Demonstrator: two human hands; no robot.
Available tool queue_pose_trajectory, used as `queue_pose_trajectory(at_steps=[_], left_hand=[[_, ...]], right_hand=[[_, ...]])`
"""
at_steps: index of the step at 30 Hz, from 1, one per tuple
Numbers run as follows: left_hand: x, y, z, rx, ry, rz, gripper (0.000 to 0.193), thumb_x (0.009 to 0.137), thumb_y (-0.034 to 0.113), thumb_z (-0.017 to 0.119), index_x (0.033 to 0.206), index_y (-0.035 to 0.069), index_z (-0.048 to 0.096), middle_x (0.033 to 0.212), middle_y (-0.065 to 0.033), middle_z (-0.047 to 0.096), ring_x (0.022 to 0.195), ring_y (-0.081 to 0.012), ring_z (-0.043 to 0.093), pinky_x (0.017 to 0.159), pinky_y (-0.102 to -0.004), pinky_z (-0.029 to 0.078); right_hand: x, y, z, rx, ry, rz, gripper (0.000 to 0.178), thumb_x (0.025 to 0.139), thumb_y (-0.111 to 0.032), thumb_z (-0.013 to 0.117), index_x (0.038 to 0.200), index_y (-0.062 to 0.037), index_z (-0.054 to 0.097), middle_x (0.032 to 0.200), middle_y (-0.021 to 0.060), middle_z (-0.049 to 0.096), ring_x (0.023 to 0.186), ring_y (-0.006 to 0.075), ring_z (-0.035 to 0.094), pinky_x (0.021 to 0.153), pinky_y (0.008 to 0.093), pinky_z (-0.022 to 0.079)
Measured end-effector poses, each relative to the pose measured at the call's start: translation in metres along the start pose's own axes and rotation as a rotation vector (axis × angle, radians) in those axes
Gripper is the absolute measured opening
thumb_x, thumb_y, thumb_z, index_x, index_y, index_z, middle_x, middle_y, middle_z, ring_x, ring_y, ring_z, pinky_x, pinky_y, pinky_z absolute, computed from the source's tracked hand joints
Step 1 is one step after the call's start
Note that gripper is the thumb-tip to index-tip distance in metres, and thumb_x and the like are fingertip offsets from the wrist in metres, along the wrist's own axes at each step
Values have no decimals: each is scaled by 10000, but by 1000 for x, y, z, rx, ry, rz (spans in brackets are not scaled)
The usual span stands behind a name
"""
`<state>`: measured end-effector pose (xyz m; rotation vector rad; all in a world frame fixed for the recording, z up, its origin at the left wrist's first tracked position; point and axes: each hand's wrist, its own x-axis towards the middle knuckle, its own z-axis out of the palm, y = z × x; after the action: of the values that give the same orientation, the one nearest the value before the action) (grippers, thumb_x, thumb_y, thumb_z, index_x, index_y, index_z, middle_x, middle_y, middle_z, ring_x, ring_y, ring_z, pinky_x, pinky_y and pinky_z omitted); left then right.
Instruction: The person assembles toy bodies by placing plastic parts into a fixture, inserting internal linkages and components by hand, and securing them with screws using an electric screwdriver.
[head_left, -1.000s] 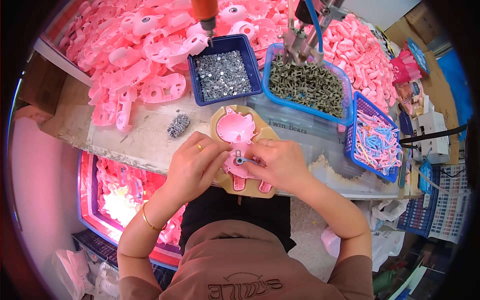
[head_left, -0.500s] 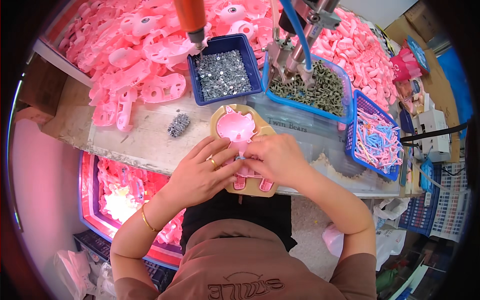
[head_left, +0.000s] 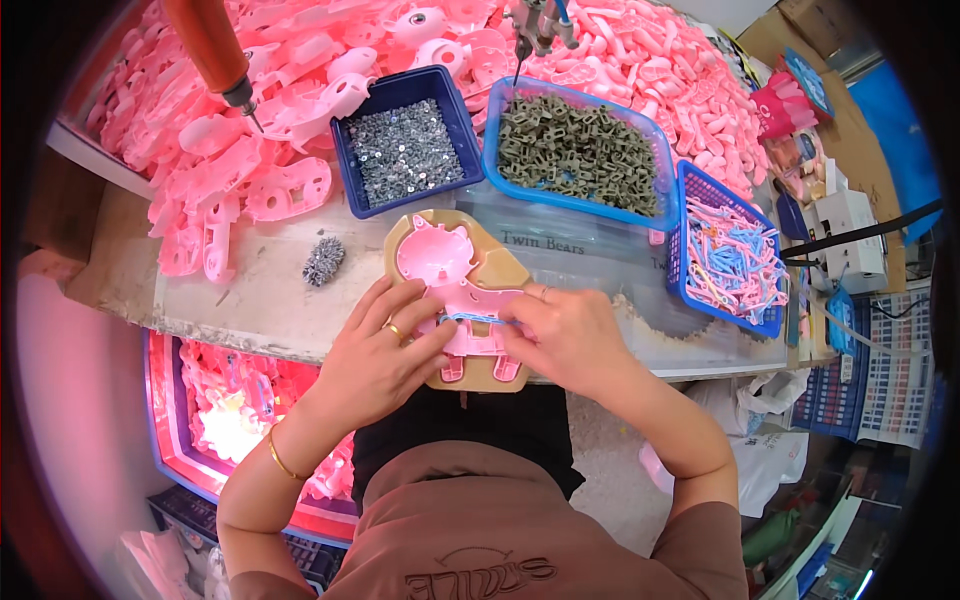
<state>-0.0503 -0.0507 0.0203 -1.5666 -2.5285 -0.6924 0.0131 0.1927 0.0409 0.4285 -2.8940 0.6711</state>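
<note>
A pink plastic animal-shaped toy shell half lies hollow side up in a tan fixture at the table's front edge. Across its body runs a thin light-blue plastic strip. My left hand rests on the shell's left side, fingers apart, fingertips touching near the strip's left end. At the right side my right hand is closed in a pinch at the strip's right end; its fingertips partly hide what they grip. Two pink legs of the shell show below the hands.
A navy bin of small metal screws stands beyond the fixture, beside a blue tray of dark green clips. Rightward is a blue basket of pink and blue plastic pieces. Pink shells heap behind. An orange screwdriver hangs overhead.
My right hand has moved right, away from my left fingers, uncovering the blue strip. The view has shifted slightly; the hanging screwdriver appears farther left and the metal tool head higher.
</note>
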Motion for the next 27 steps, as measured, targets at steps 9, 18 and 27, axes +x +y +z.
queue_pose_trajectory(at_steps=[9, 18, 27], left_hand=[[0, 2, -2, 37, 9, -7, 326, 829, 227, 731, 1129, 113, 674, 1215, -82, 596, 1263, -307, 495, 1133, -500, 362], [17, -8, -15, 20, 178, 25, 279, 824, 176, 729, 1073, 74, 659, 1119, -79, 633, 1063, -285, 606, 886, -402, 522], [76, -99, -29, 305, 70, -284, 185, 825, 177, 720, 964, 58, 692, 941, -90, 668, 929, -300, 636, 756, -395, 521]], right_hand=[[7, 3, -2, -23, -135, 64, 105, 818, -193, 699, 830, -91, 680, 784, 66, 678, 680, 289, 662, 577, 394, 507], [146, -53, -46, 150, 695, -256, 495, 875, -260, 733, 1290, -41, 573, 1002, 160, 640, 894, 282, 669, 739, 364, 530], [212, -62, -66, 415, 616, -202, 529, 893, -293, 724, 1302, -8, 546, 1097, 109, 649, 995, 193, 655, 848, 324, 525]])
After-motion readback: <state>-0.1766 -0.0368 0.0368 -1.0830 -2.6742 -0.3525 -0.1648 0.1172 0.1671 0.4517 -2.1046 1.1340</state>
